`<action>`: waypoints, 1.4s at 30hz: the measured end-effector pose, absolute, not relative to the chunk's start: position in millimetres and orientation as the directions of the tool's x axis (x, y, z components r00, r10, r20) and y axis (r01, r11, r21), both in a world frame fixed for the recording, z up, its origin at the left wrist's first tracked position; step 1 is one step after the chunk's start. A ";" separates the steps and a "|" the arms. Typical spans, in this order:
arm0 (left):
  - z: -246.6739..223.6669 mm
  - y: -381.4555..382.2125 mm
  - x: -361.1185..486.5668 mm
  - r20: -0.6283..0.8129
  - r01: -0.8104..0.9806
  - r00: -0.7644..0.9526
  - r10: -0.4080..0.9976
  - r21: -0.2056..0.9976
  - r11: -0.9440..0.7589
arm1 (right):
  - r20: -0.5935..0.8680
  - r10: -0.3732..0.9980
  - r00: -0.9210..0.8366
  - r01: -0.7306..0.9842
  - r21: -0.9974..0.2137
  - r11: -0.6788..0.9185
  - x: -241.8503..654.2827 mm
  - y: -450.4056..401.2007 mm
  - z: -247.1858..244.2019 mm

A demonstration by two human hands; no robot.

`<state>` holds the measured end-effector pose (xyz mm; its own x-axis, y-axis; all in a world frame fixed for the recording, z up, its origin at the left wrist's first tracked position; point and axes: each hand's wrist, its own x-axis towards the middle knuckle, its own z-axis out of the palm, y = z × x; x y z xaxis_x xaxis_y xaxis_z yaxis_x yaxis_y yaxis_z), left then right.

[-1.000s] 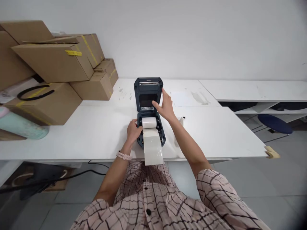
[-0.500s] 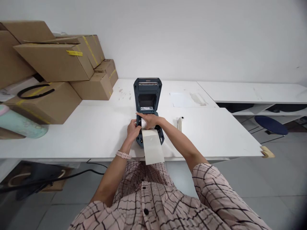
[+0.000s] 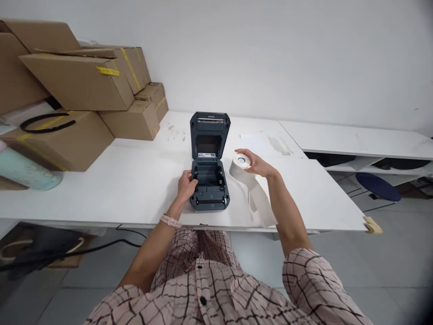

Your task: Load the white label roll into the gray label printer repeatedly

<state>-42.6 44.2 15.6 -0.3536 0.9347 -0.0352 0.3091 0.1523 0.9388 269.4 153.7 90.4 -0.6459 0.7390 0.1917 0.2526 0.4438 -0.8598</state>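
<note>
Paper roll (image 3: 238, 169): inside the right-hand grip, core end up; whether its base meets the table (image 3: 135, 180) cannot be told.
Right hand (image 3: 256, 163): thumb and fingers curved round the winding, gripping it.
Roll handling: judged light and firm while wound, smooth, liable to unwind or telescope; best held round the outer winding, clear of the strip.
Roll appearance: white, broad, with a pale bluish ring at the core.
Loose strip (image 3: 262, 202): hangs from the roll, below the grip and beside the forearm; pale, curling, judged limp and easily creased. A strand beneath it may be another fold; unclear.
Printer (image 3: 209, 192): left of the roll, dark blue-grey, lid (image 3: 209, 135) raised, rollers visible.
Left hand (image 3: 186, 186): thumb over the printer's left rim, fingers outside, clasping the wall.
Cartons (image 3: 130, 119): well beyond the left-hand grip, stacked, yellow-taped.
</note>
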 end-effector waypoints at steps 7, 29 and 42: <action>17.8 43.0 -41.8 -0.046 0.250 -0.360 0.932 0.957 0.144 | 0.069 0.807 -0.587 0.300 -0.907 0.295 246.2 173.9 34.2; 19.2 40.5 -39.7 -0.054 0.259 -0.365 0.930 0.953 0.157 | 0.210 0.615 -0.760 0.023 -0.937 0.348 245.2 102.1 113.3; 12.8 42.0 -39.5 -0.055 0.172 -0.387 0.921 0.976 0.130 | -0.097 0.604 -0.791 0.587 -0.398 0.705 132.4 100.5 84.5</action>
